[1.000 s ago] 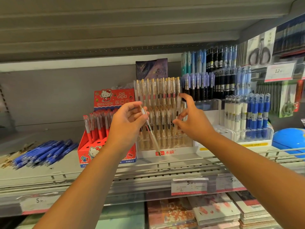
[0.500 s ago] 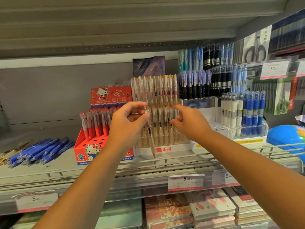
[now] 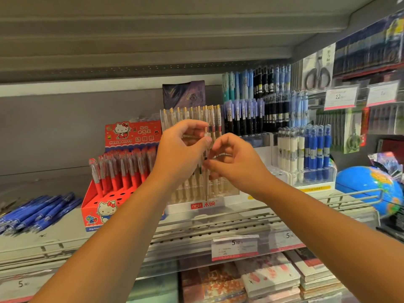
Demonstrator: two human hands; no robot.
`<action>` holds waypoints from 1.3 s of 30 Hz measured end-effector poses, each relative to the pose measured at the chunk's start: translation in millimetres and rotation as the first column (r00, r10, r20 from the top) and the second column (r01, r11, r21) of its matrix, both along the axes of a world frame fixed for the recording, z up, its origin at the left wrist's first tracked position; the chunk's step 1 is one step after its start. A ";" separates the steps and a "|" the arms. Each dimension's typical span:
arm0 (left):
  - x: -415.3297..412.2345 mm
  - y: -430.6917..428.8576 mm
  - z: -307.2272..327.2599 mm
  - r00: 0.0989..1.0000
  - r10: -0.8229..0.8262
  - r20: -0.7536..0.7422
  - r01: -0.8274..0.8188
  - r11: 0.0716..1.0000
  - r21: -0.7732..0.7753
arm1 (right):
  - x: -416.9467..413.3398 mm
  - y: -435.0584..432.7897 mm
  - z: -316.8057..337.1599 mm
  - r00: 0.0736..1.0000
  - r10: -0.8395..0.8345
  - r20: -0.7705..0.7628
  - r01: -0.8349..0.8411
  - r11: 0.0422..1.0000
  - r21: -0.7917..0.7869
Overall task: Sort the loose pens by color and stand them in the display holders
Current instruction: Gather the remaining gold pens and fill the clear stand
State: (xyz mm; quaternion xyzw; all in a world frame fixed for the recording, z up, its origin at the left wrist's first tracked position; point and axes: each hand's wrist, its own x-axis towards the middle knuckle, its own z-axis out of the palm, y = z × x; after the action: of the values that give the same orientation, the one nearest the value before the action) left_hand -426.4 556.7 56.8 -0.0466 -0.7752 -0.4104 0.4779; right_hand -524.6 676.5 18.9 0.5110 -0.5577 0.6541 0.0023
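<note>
Pen [image 3: 206, 189] swung upright, below left grip [image 3: 181, 154].

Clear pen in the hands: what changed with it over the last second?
The left hand swung the clear pen from slanted to nearly upright, still gripping its top. The right hand left the clear display holder and now pinches the pen's barrel. The holder, red pen box and loose blue pens stayed put.
</note>
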 end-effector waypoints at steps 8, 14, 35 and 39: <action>-23.7 -14.9 3.8 0.938 0.339 0.078 -0.246 0.804 -0.541 | -35.2 13.3 1.9 0.941 -0.322 -0.101 0.329 0.942 0.060; -40.0 -33.7 -9.9 0.745 0.656 0.125 -0.292 0.489 -0.822 | -52.0 4.2 -0.2 0.836 -0.505 -0.213 0.516 0.857 -0.005; -50.9 -46.7 -30.5 0.743 0.669 0.003 -0.351 0.394 -0.849 | -53.5 -14.2 -22.2 0.818 -0.482 -0.314 0.562 0.786 0.258; -49.7 -44.9 -28.4 0.748 0.664 0.027 -0.323 0.398 -0.859 | -50.6 -12.4 -23.0 0.817 -0.483 -0.314 0.565 0.781 0.268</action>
State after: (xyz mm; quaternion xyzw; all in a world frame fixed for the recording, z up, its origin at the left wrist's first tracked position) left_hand -476.1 511.7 28.4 0.0543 -0.9229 0.1560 0.3479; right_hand -575.2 664.1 -4.1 0.3982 -0.7809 0.4544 0.1586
